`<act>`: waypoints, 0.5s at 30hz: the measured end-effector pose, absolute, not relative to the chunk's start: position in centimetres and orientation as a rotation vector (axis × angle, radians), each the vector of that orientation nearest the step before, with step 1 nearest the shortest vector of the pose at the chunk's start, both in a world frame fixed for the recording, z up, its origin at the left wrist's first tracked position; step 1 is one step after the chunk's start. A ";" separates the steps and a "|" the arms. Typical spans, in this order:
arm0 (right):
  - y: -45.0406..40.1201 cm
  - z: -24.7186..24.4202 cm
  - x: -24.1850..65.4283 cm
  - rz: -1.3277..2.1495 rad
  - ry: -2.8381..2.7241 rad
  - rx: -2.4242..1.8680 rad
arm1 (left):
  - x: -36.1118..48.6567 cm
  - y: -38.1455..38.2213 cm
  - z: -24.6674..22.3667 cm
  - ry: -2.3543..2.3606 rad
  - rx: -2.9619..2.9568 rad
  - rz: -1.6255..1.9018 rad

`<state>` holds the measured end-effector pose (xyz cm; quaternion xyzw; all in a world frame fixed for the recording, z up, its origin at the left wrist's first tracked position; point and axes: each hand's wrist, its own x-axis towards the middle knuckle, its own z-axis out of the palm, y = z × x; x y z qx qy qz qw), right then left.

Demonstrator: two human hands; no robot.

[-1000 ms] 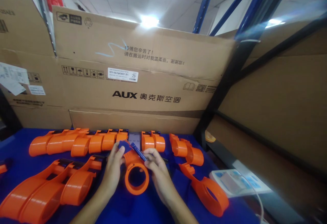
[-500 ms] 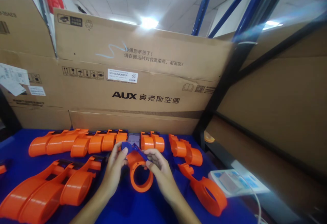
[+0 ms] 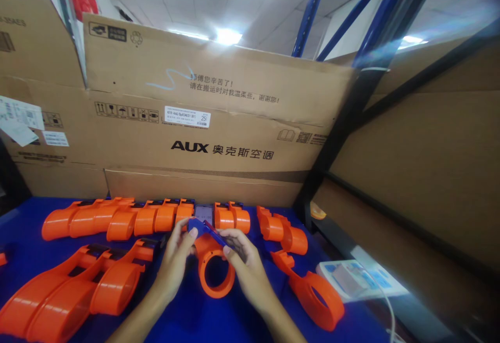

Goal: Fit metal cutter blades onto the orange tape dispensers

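Note:
An orange tape dispenser (image 3: 222,290) is held up in front of me, with its round ring hanging down and the blue parts at its top. My left hand (image 3: 177,254) pinches the blue piece (image 3: 196,225) at the upper left, thumb in front. On the other side, my right hand (image 3: 245,265) has its thumb and fingers closed on the slanted blue strip (image 3: 214,234) of the same dispenser. The fingers partly hide the orange neck between these two blue parts. The ring's opening faces me and no tape roll shows in it.
More orange dispensers stand in a back row (image 3: 122,225), in a left group (image 3: 62,306) and at the right (image 3: 318,298). A phone-like screen (image 3: 203,213) leans behind my hands. A white power strip (image 3: 361,280) with a cable lies right. Cardboard (image 3: 219,124) walls the back.
The dispenser's ring has dipped very slightly and the blue strip has tilted a little between my fingers. Both hands keep their hold.

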<state>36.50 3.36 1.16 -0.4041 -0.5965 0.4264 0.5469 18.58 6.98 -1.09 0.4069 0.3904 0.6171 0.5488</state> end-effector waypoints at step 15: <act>1.2 3.9 37.7 0.551 -1.823 -1.064 | 18.2 6.6 -1.2 0.564 0.956 1.410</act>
